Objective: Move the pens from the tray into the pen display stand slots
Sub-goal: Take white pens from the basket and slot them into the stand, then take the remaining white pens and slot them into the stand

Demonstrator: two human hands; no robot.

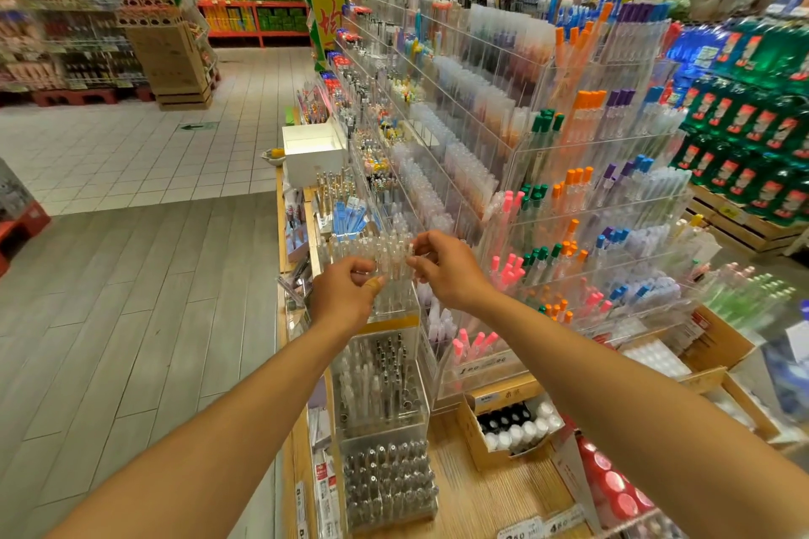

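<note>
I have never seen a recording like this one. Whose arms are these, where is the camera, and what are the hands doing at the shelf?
There is no machine here. The arms belong to a person who wears a wide-angle camera on the head, so the single picture looks forward and down over both arms. The place is a shop aisle. The left hand and the right hand meet over a clear pen display stand holding clear pens. The fingers of both hands are curled and seem to pinch these pens, though blur hides the exact grip. To the right, tiered clear racks hold pens with pink, green, orange and purple caps. A white box stands further along the counter.
</note>
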